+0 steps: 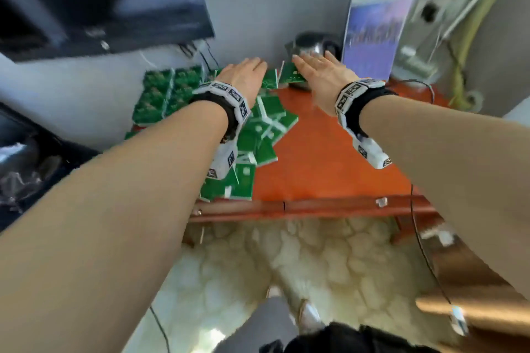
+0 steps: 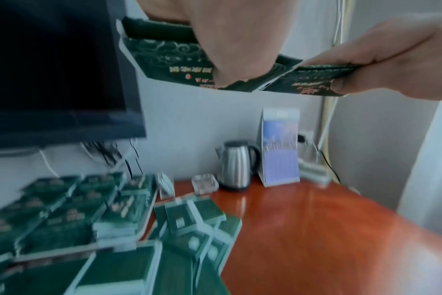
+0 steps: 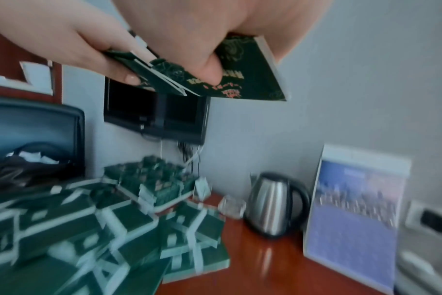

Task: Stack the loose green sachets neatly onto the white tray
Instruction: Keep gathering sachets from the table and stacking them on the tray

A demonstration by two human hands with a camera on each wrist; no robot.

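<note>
Sachets (image 2: pixel 169 65) held flat between left hand (image 1: pixel 243 73) and right hand (image 1: pixel 321 71), both pinching them, above the sachet-filled white tray (image 2: pixel 145 225).

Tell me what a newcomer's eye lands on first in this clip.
The green sachets sprawl in a loose heap on the red-brown table, beside neat stacks on the white tray at the left. Both hands are raised above them, left hand and right hand each pinching a few sachets.
</note>
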